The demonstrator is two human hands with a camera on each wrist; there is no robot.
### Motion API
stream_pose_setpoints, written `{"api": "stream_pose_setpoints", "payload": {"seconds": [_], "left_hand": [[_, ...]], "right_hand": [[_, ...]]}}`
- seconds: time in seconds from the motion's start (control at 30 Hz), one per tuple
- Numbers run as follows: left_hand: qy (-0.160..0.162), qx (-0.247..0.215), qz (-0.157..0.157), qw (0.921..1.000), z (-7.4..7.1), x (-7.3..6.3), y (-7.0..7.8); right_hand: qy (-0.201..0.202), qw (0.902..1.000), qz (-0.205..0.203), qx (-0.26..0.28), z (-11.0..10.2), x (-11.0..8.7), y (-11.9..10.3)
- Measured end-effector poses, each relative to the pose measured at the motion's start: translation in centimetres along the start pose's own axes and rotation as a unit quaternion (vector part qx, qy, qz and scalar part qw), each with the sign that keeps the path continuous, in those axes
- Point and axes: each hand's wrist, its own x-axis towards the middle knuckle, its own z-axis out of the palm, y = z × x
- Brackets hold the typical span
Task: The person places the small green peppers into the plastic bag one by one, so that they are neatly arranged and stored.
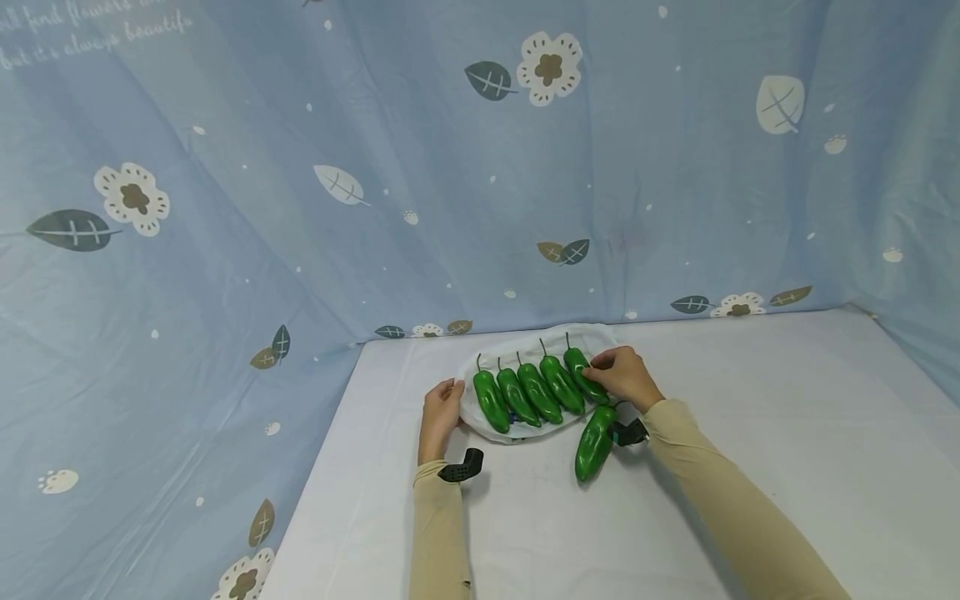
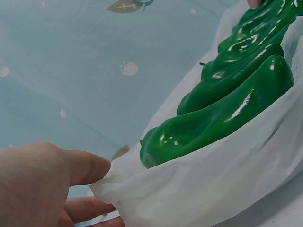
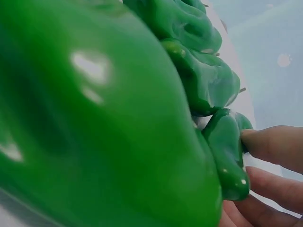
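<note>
Several long green peppers point(image 1: 533, 392) lie side by side on a white plastic bag point(image 1: 487, 427), their thin stems pointing to the back. My left hand point(image 1: 439, 414) pinches the bag's left edge between thumb and fingers; in the left wrist view, the bag's edge point(image 2: 111, 182) runs into that grip. My right hand point(image 1: 627, 377) holds the rightmost pepper point(image 1: 576, 360) of the row, thumb on one side and fingers at the other in the right wrist view. Another green pepper point(image 1: 593, 446) lies apart on the table, below my right wrist, and fills much of the right wrist view.
A white-covered table point(image 1: 787, 433) stretches to both sides and toward me. Blue cloth point(image 1: 420, 167) with flowers and leaves hangs close behind it and along the left. A small black camera sits at my left wrist point(image 1: 462, 467), another at my right wrist point(image 1: 632, 432).
</note>
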Motion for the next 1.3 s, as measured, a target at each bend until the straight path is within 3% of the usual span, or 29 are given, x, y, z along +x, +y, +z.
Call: {"api": "stream_pose_setpoints", "payload": {"seconds": [0.63, 1.3], "left_hand": [[0.002, 0.011, -0.003, 0.9999, 0.3, 0.0, -0.1], [0.01, 0.014, 0.001, 0.9999, 0.2, 0.0, 0.1]], "right_hand": [[0.0, 0.9999, -0.016, 0.004, -0.3, -0.7, 0.3], [0.047, 0.9963, -0.064, 0.032, -2.7, -4.4, -0.4]]}}
